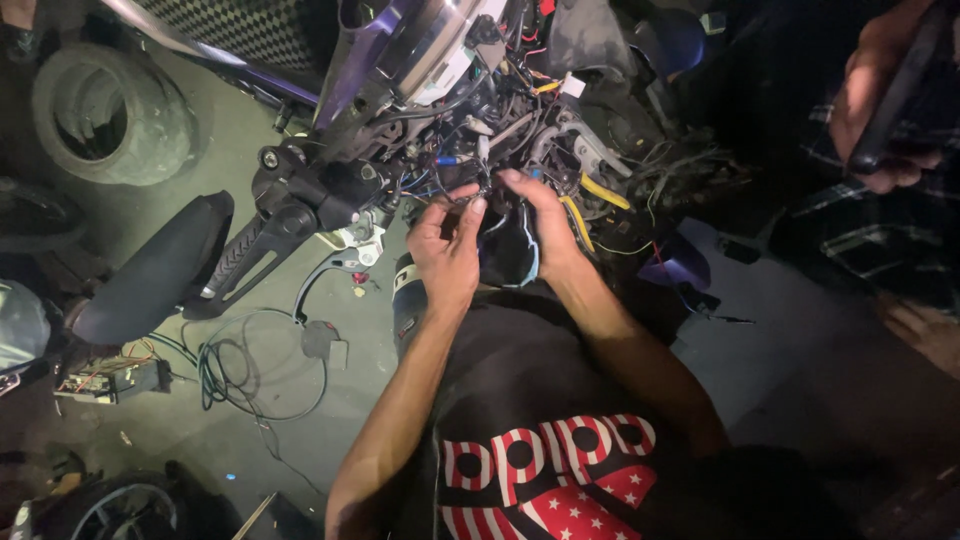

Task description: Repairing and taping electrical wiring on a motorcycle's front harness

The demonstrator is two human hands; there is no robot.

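Both hands are working in a motorcycle's exposed wiring: the left hand (443, 250) and right hand (540, 225) are each pinching thin wires (480, 188) between fingertips, just ahead of the knuckles. These wires are looking light, floppy and fragile; gripping the insulation near the connector seems safest.

The person wears a black T-shirt (560, 400) with a red-and-white striped, starred print; both forearms are bare.
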